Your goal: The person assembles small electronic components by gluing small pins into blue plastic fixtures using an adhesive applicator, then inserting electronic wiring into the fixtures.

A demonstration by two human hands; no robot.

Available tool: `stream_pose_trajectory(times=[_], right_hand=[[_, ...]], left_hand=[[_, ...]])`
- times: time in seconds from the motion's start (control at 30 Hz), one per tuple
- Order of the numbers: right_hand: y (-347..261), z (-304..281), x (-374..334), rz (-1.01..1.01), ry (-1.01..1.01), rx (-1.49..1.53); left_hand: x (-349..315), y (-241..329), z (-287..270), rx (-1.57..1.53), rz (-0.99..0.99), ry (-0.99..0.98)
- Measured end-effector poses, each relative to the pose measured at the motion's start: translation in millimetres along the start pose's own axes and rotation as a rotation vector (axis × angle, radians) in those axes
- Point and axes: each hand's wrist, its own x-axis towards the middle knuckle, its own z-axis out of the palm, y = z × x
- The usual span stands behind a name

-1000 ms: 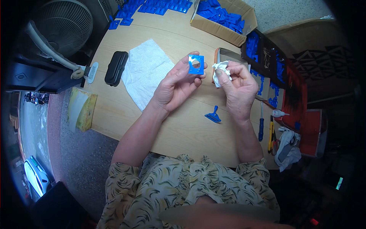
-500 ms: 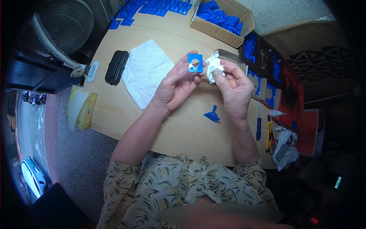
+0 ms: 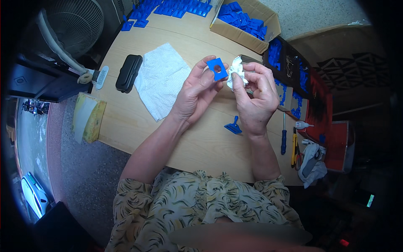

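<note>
Between the thumb and fingers of my left hand (image 3: 194, 90) is a small square blue plastic plate (image 3: 212, 68) with a round hole in its middle. My right hand (image 3: 257, 94) pinches a crumpled white tissue (image 3: 236, 72) just to the right of the plate, with a small gap between the two. Below the hands, a blue plastic piece with a flared base and a short stem (image 3: 233, 126) lies on the wooden table (image 3: 193, 147).
A white paper towel (image 3: 163, 80) and a black case (image 3: 129, 73) lie at left. Blue parts fill a cardboard box (image 3: 245, 35) at the far right. A screwdriver (image 3: 283, 138), yellow cutter (image 3: 294, 147) and white cloth (image 3: 312, 168) lie near the right edge.
The blue plate has turned in my left hand and moved slightly right; its face looks less shiny. My right hand has shifted its fingers around the tissue.
</note>
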Motion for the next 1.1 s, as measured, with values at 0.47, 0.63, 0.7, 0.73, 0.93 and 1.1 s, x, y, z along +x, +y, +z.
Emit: stream_pose_trajectory(times=[0.47,0.63,0.7,0.73,0.93,1.1], right_hand=[[-1.1,6.7,1.5,0.024,0.001,-0.044],[2.8,6.2,0.1,-0.048,-0.009,-0.151],[0.0,6.4,0.7,-0.067,-0.014,-0.175],[-1.1,6.7,0.6,-0.086,-0.02,-0.201],[-3.1,7.3,1.1,-0.131,-0.029,-0.251],[-0.1,6.7,0.1,-0.089,-0.02,-0.19]], left_hand=[[-1.6,2.1,2.7,0.05,0.031,-0.042],[-1.2,0.6,1.2,0.054,0.034,-0.053],[-1.7,0.1,4.5,0.064,0.046,-0.049],[-2.0,0.0,5.5,0.073,0.058,-0.045],[-1.1,0.7,1.1,0.111,0.027,-0.048],[-0.2,0.1,0.9,0.069,0.026,-0.045]])
